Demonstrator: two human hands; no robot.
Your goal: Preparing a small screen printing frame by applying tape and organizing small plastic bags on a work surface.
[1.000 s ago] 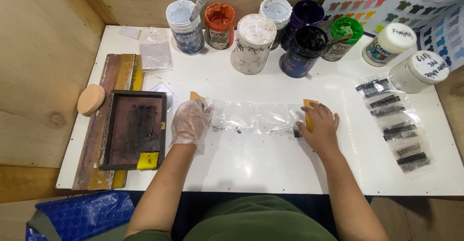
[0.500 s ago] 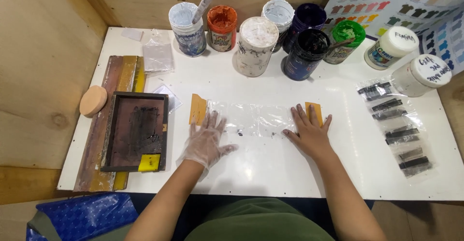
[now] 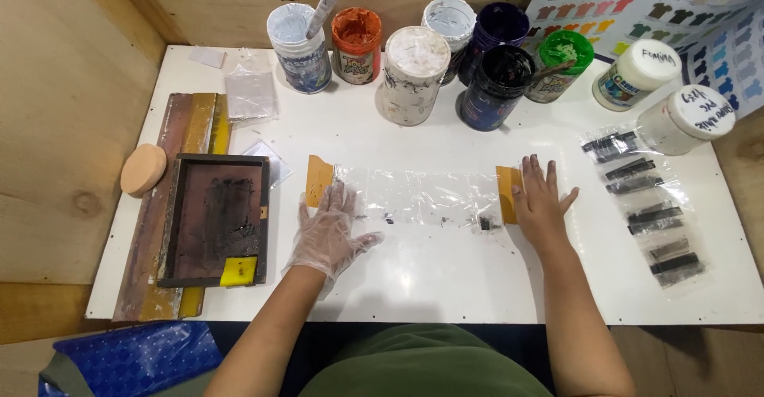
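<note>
Both hands flat, fingers spread, on clear film (image 3: 422, 198); paint jars (image 3: 414, 75) behind.

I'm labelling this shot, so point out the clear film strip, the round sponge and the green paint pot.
clear film strip (image 3: 422, 198), head view, middle.
round sponge (image 3: 143, 169), head view, top face.
green paint pot (image 3: 567, 49), head view, paint surface.

Your right hand (image 3: 541, 202) covers part of the right tan tape (image 3: 506, 194). The colour chart (image 3: 676, 7) is cut off by the frame's top and right edges.
</note>
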